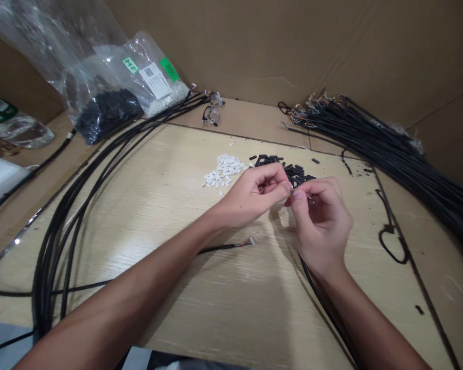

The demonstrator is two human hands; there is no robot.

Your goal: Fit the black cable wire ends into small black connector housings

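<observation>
Left hand (256, 194) and right hand (323, 226), grip narrow, pinch fine wires (291, 192) above a slim black cable (313, 287).

Glare streaks the tabletop (165, 195), soft shadows underlie the hands (324, 226), and outer edges blur.

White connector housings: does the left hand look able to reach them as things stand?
Probably yes. The white connector housings lie just beyond the left hand, with nothing visible blocking the way, though it appears to be pinching thin wires and would likely have to let go first.
</observation>
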